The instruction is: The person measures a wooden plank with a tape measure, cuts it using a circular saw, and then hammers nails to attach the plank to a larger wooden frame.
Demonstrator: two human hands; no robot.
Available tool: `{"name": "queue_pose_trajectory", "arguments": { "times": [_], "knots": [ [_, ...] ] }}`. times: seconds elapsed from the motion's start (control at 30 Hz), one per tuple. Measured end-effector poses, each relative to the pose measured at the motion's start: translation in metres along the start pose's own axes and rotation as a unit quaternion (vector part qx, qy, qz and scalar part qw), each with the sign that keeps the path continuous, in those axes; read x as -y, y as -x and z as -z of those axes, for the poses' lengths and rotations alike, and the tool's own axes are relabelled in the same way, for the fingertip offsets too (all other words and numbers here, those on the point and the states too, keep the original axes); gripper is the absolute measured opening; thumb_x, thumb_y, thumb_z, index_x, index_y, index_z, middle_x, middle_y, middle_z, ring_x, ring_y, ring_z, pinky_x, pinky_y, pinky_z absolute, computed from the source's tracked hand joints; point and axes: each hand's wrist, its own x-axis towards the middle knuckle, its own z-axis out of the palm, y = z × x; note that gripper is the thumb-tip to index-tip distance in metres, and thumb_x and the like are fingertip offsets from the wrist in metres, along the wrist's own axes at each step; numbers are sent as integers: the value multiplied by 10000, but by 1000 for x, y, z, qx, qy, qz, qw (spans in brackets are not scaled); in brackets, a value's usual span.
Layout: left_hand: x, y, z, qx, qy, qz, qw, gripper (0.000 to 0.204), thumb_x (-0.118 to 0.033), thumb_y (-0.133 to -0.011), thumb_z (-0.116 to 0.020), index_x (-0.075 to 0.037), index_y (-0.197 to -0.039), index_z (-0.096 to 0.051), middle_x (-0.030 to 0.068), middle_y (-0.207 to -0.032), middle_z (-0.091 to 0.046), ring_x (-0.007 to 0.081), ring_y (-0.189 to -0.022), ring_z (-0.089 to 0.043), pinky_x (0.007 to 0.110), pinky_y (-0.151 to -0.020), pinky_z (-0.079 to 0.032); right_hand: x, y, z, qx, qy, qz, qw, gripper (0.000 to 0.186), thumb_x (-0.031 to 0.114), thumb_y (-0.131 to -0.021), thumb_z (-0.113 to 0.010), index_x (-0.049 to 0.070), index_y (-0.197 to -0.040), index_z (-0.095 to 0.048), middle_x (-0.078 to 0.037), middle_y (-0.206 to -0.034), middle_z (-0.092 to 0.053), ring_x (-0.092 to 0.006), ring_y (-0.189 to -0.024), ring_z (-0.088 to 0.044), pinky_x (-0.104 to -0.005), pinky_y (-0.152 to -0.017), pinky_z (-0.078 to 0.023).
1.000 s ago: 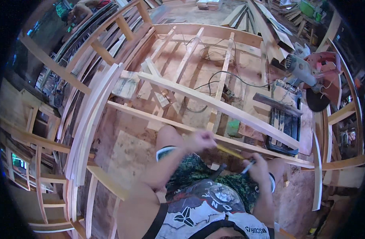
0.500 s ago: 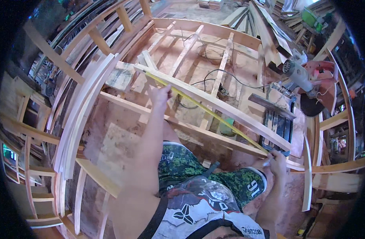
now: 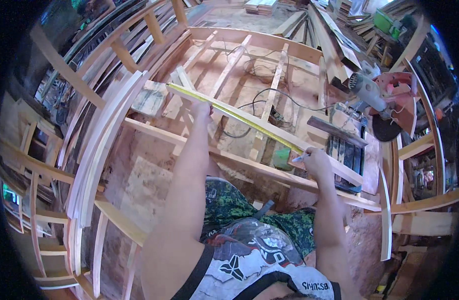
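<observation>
A yellow tape measure (image 3: pixel 254 122) is stretched along the near edge of a long pale wooden board (image 3: pixel 279 131), which lies slantwise across a wooden frame. My left hand (image 3: pixel 203 109) is closed on the tape near the board's far left end, pressing it to the wood. Over the board's right part, my right hand (image 3: pixel 318 163) is closed at the other end of the tape. A slim whitish-blue thing (image 3: pixel 301 157) sticks out from its fingers; its kind is unclear. The tape's case is hidden in that hand.
Beneath the board runs the frame's near rail (image 3: pixel 239 159), with crosspieces and a black cord (image 3: pixel 269 90) beyond. A power saw (image 3: pixel 374 95) stands at right. Long pale strips (image 3: pixel 107 145) are stacked at left. A green container (image 3: pixel 283 158) sits under the board.
My right hand has moved up and left along the board, and the tape span between my hands is shorter. The tape now lies closer against the board's edge. My left hand has barely shifted.
</observation>
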Motion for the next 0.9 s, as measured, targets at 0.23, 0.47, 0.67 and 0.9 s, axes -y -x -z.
{"name": "queue_pose_trajectory", "arguments": {
  "times": [0.23, 0.47, 0.67, 0.9],
  "knots": [
    [3, 8, -2, 19, -36, 10, 999, 167, 38, -781, -688, 0, -921, -606, 85, -681, -624, 193, -506, -592, 302, -392, -454, -3, -12, -14, -16, 6, 4, 1000, 259, 199, -776, -610, 62, -950, -744, -254, -888, -690, -416, -858, -682, -474, -789, -535],
    [16, 14, 1, 100, -31, 11, 994, 260, -49, -826, -694, -37, -1042, -551, 69, -713, -616, 169, -540, -586, 303, -434, -486, -11, -19, -7, 13, 2, -2, 1000, 231, 239, -794, -654, 55, -899, -745, -254, -874, -690, -409, -847, -686, -465, -780, -534],
    [58, 13, 33, 187, -141, -76, 969, 304, -297, -871, -740, 1, -820, -711, 38, -650, -625, 102, -540, -554, 301, -509, -456, -73, -5, 15, 62, 31, -16, 997, 298, 311, -829, -653, 64, -972, -739, -242, -915, -694, -401, -887, -679, -456, -800, -527],
    [46, 29, 28, 155, -274, -221, 923, 313, -211, -860, -738, 45, -1039, -718, 93, -889, -724, 149, -782, -651, 299, -740, -519, -202, 37, 48, 114, 21, -72, 991, 266, 262, -796, -667, 97, -989, -744, -202, -918, -708, -360, -874, -682, -431, -810, -521]
  ]
}}
